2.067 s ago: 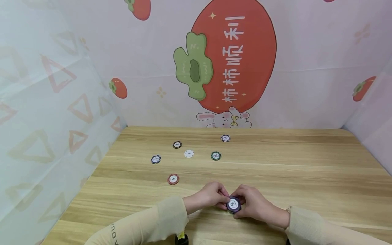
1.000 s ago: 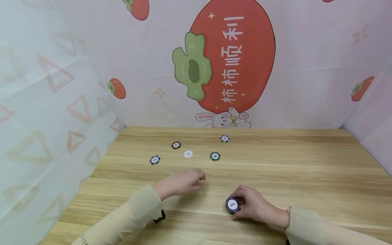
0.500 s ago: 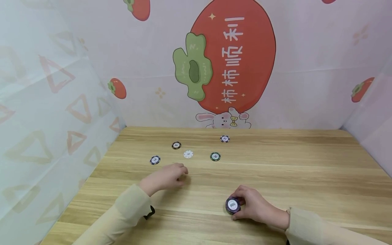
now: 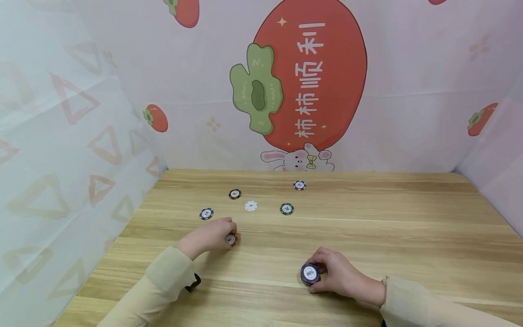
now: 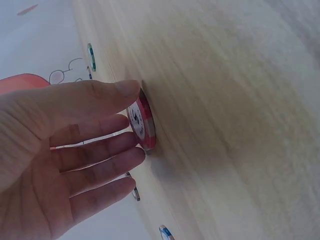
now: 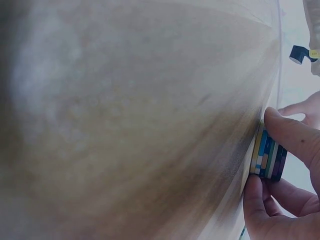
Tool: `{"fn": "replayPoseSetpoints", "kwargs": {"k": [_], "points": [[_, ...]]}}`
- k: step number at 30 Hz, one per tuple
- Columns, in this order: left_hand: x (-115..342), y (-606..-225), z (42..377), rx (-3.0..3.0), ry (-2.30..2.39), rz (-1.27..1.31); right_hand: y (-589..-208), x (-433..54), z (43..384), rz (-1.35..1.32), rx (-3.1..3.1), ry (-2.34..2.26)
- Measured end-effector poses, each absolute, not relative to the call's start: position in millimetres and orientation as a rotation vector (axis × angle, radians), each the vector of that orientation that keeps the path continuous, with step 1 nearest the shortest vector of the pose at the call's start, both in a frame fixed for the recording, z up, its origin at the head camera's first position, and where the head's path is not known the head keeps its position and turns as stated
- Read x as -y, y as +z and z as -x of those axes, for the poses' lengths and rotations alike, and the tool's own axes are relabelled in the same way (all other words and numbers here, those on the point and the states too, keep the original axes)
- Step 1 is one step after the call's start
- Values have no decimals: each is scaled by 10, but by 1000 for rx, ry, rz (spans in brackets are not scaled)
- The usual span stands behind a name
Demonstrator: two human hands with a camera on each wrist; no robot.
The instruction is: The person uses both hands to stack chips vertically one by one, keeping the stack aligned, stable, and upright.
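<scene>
My left hand [image 4: 209,234] is at a red poker chip [image 4: 231,240] marked 5, left of the middle of the table. In the left wrist view, the thumb and fingers pinch this red chip at its edges, close to the wood. My right hand [image 4: 341,273] grips a short stack of poker chips [image 4: 310,273] standing on the table, with a dark purple 500 chip on top. From the right wrist view, yellow, blue, green and purple edges show in the stack [image 6: 267,155], between thumb and fingertips.
Farther back on the wooden table [image 4: 388,218] lie single chips: a blue one [image 4: 206,213], a black one [image 4: 234,194], a white one [image 4: 251,205], a green one [image 4: 287,209] and another blue-edged one [image 4: 299,185]. A patterned backdrop [image 4: 196,81] rises behind.
My left hand has left the stack, moved left across the table and come down onto the red chip, where its fingers now pinch it. The right hand has stayed on the stack.
</scene>
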State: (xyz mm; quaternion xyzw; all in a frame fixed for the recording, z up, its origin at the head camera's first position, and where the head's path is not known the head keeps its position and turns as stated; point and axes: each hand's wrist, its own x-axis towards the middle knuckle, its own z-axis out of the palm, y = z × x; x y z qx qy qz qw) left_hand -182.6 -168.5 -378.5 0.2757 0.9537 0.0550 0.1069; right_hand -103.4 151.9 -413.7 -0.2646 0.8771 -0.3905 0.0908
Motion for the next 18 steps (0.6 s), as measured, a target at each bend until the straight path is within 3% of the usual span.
{"fn": "replayPoseSetpoints", "kwargs": {"k": [18], "points": [[1698,-3809,1872,-2817,207,-828,-4142,-1522,1030,773,-2603,-1162]]}}
